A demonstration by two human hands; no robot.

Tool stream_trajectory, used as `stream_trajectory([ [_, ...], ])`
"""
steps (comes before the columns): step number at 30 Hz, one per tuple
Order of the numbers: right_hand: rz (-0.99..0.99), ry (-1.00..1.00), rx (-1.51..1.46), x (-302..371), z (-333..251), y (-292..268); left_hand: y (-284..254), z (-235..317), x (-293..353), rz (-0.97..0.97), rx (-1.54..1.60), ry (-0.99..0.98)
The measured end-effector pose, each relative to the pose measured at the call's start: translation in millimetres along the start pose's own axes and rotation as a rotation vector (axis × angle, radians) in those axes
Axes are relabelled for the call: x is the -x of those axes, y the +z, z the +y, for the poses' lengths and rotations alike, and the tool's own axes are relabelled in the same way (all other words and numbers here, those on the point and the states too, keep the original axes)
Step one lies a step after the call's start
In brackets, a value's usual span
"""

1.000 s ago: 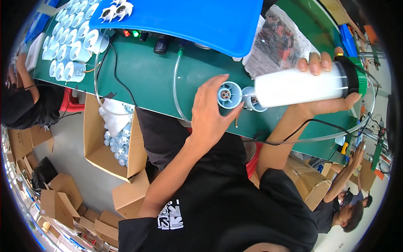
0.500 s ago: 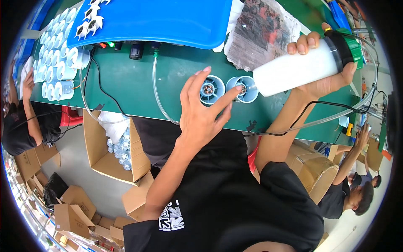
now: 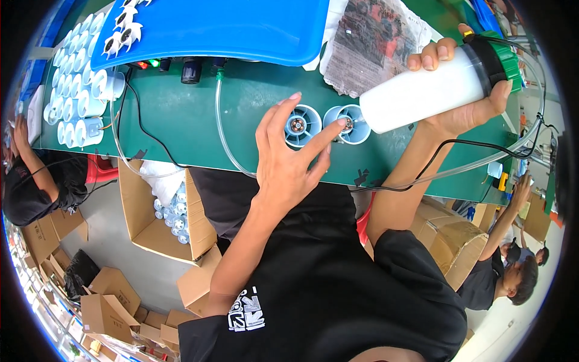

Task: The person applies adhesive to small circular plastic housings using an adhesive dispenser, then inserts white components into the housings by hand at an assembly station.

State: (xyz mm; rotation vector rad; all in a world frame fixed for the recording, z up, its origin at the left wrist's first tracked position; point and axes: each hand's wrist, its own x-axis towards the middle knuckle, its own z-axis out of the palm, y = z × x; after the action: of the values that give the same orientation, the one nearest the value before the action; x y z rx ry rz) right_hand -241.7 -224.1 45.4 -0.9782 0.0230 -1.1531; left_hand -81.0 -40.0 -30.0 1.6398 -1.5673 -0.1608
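Note:
My right hand [image 3: 464, 108] is wrapped round a white dispensing bottle [image 3: 425, 87] with a black and green cap, tilted so its narrow tip points left into a light blue round plastic housing [image 3: 357, 130]. A second such housing [image 3: 311, 128] stands just left of it; each has ribs and a small metal-looking centre. My left hand [image 3: 286, 148] spreads its fingers over the pair. Its index fingertip is at the centre of the right housing, and the thumb side lies below, near the table edge. Whether the fingertip presses on the housing I cannot tell.
A blue tray [image 3: 241, 30] with white star-shaped parts covers the back. Rows of light blue housings [image 3: 90, 102] stand left. A stained paper sheet [image 3: 368, 48] lies behind the bottle. Clear tubing [image 3: 221, 120] and a black cable [image 3: 148, 130] cross the green table. Co-workers sit at both sides.
The view has shifted slightly, so the table things appear a little further left. My right hand still holds the bottle at the right housing; my left hand stays spread beside both.

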Motion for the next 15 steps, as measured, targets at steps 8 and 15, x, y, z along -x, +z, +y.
stream_trajectory([
  [8, 0.004, -0.005, 0.003, 0.1, -1.4, 0.3, 0.5, 0.0, 0.1, -0.002, 0.001, -0.002],
  [15, 0.034, 0.005, 0.006, 0.2, -1.9, 0.8, 0.2, 1.2, -0.1, -0.013, 0.002, -0.019],
])
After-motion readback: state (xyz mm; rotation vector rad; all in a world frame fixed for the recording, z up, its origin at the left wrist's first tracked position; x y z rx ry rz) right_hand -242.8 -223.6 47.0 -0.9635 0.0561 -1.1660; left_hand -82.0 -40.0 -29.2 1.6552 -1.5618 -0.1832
